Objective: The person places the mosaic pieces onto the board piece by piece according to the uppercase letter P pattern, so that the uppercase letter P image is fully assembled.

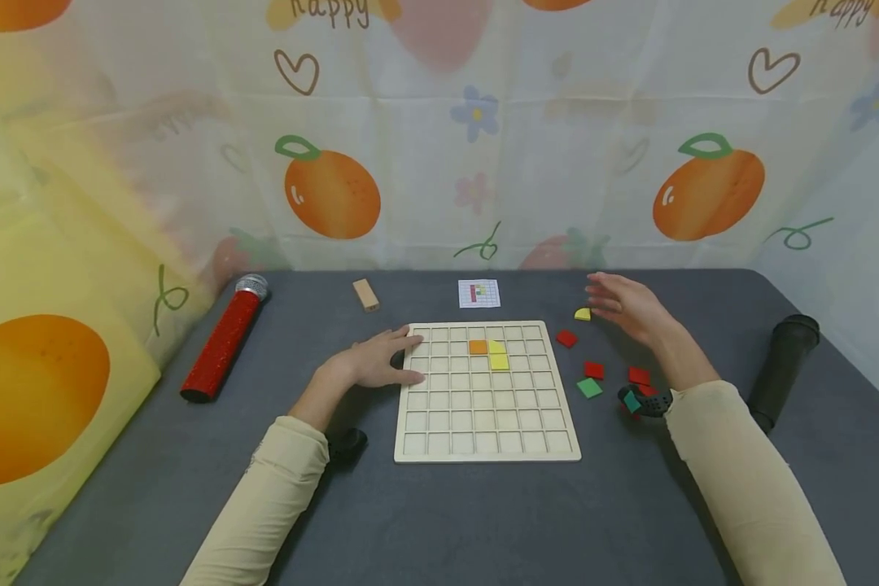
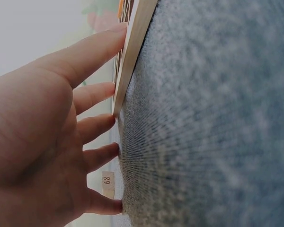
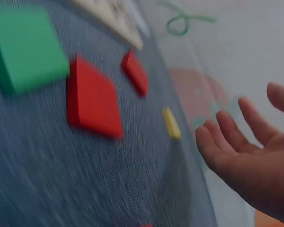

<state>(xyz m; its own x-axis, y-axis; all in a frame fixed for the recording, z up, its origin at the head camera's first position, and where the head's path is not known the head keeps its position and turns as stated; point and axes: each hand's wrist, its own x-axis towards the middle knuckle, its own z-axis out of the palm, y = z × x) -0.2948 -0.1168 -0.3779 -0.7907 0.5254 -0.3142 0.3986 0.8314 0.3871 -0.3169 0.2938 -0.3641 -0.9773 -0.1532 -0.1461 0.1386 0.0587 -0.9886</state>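
Nearest the person, on the grey tabletop (image 1: 483, 521), lies the pale grid board (image 1: 492, 422); its middle is my clock's centre. At three o'clock, beside it, is a green tile (image 1: 589, 388), with a red tile (image 1: 594, 370) just beyond. At ten o'clock the left hand (image 1: 369, 360) touches the board's edge, fingers spread open. Toward twelve, an orange tile (image 1: 478, 347) and two yellow tiles (image 1: 499, 362) sit in cells. At two o'clock the right hand (image 1: 626, 308) hovers near a yellow piece (image 1: 582, 314), fingers loosely open. Farther, at twelve, lies a white card (image 1: 476, 303).
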